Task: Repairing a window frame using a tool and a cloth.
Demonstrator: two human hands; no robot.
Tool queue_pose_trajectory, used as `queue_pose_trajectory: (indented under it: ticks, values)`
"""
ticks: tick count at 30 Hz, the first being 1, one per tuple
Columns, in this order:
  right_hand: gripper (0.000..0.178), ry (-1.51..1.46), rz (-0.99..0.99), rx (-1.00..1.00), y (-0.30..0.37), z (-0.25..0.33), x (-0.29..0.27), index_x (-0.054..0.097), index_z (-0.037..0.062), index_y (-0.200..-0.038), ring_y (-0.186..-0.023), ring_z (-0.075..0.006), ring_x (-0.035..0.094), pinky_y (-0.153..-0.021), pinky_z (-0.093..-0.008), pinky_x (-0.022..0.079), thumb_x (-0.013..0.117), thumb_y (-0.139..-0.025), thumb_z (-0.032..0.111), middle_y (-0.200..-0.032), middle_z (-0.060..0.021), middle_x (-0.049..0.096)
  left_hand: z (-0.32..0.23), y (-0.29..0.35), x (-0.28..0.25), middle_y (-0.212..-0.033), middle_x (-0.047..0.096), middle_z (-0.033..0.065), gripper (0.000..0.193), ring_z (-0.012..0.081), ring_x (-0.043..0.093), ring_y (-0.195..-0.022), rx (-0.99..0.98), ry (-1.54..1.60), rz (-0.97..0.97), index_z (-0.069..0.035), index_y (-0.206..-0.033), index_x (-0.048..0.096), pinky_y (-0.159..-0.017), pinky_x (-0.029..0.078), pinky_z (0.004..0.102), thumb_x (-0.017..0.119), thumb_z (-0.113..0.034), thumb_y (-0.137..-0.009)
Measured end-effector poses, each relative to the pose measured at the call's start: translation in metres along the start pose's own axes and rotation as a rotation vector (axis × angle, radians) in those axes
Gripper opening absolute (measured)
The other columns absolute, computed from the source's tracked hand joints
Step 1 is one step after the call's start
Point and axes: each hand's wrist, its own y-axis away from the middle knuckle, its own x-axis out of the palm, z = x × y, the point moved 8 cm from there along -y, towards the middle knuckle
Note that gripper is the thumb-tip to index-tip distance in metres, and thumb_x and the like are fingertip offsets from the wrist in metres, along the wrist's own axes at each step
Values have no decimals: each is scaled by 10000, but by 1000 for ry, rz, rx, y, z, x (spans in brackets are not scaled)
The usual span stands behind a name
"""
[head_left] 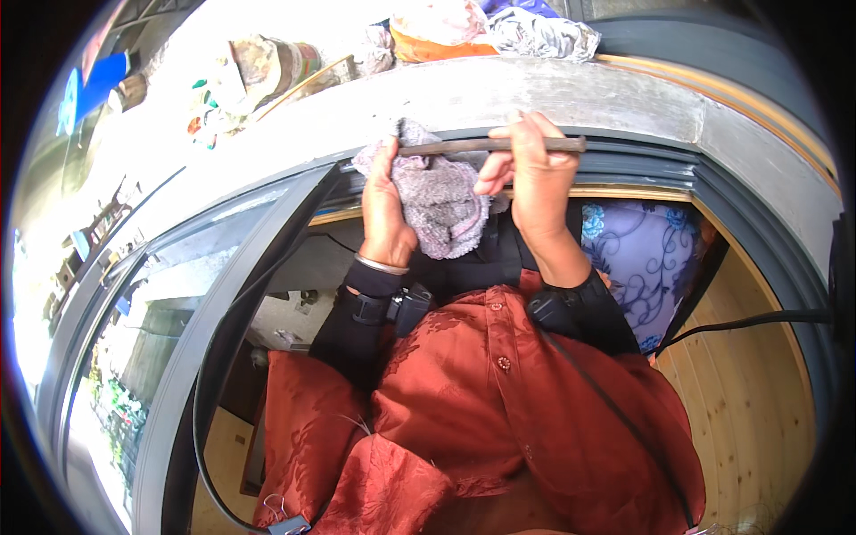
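Observation:
A damp-looking grey-purple rag (443, 207) hangs from my left hand (389, 214), whose fingers and thumb are closed on its upper left part. A brown rod (473, 145) lies almost level across the top of the rag, its left end by my left thumb and partly against the cloth. My right hand (541, 183) is closed around the rod near its thicker right end, the fingers pinching it. Both hands are above the dark grey window track (624, 160), just inside the pale stone ledge (642, 102).
A dark-framed glass window sash (232, 245) stands at my left. Beyond the ledge are a dirty bucket (299, 61), an orange bag (437, 46) and a crumpled grey cloth (544, 36). Blue floral fabric (637, 267) and wooden boards (740, 383) are at right. A black cable (749, 319) crosses there.

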Motion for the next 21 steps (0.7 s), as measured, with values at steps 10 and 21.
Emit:
queue_pose_trajectory:
  ticks: [10, 21]
  values:
    - [327, -153, -22, 124, -7, -42, 1, 562, -27, -852, -408, -209, 578, -371, -267, 446, 476, -927, 280, -543, -147, 578, -17, -2, -18, -1070, 653, 103, 331, 227, 639, -951, 141, -36, -26, -22, -1140, 586, -855, 506, 361, 560, -269, -922]
    - [294, -631, 155, 152, 15, -20, -65, 565, 27, -1067, -680, -258, 630, -608, -330, 510, 444, -923, 253, -867, -166, 651, -33, 19, 94, -828, 641, 30, 226, 95, 583, -684, 448, -327, 163, 9, -958, 640, -631, 470, 250, 604, -211, -923]
